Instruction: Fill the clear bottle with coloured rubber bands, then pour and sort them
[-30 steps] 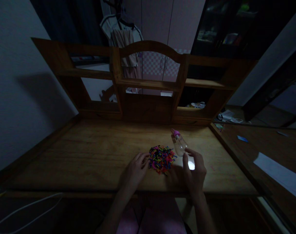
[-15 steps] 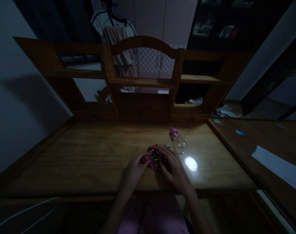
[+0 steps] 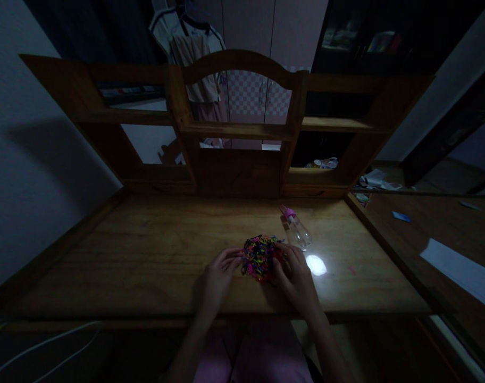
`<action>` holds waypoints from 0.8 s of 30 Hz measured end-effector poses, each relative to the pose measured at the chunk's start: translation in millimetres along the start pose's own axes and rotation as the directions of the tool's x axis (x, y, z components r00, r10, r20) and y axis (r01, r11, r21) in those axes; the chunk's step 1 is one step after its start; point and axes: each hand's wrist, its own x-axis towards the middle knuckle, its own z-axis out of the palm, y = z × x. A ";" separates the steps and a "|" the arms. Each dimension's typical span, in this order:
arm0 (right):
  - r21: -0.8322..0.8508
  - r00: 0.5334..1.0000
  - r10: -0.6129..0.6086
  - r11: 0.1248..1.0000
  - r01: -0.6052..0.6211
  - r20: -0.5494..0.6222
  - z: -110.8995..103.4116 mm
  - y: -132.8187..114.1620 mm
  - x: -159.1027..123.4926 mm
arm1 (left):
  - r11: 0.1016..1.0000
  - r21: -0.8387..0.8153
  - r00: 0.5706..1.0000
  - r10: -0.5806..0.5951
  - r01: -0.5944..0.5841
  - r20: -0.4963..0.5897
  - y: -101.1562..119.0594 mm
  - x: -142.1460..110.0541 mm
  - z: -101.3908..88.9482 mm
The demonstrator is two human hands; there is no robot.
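A heap of small, loop-like elastic bands [image 3: 259,256] in pink, yellow, blue, black and orange lies on the wooden desk before me. At its left edge is my left hand [image 3: 222,268], thumb and fingers pinched together on the outer bands. My right hand [image 3: 296,274] curls over the right side, its fingertips and thumb closed on bands there and partly hiding them. Just beyond that hand, a clear bulb-shaped bottle [image 3: 300,234] with a pink cap lies tilted on the desk.
The desk [image 3: 158,255] has a raised wooden shelf unit [image 3: 238,130] along its back. To the right, a brown surface holds a white sheet of paper [image 3: 461,266] and a small blue card [image 3: 401,217]. A white cable [image 3: 47,343] hangs at lower left. A bright reflection shows beside the bottle.
My hands have moved apart, the left outward to the left and the right outward to the right. More of the band heap shows between them. The view has shifted slightly.
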 end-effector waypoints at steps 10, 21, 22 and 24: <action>0.077 0.996 0.083 0.994 -0.080 -0.031 -1.6 10.1 -2.4 | 0.841 0.520 0.969 0.231 -0.152 -0.089 15.3 96.4 -111.7; 0.125 0.993 0.113 0.986 -0.107 -0.043 -0.6 10.4 -4.0 | 0.647 0.712 0.939 0.340 -0.273 0.050 29.0 128.2 -109.8; 0.120 0.993 0.112 0.987 -0.106 -0.044 -0.6 10.6 -3.8 | 0.667 0.683 0.940 0.331 -0.299 0.088 31.8 117.1 -97.6; 0.110 0.994 0.102 0.989 -0.097 -0.043 -0.6 10.6 -3.2 | 0.713 0.604 0.933 0.310 -0.356 0.185 39.6 93.3 -70.0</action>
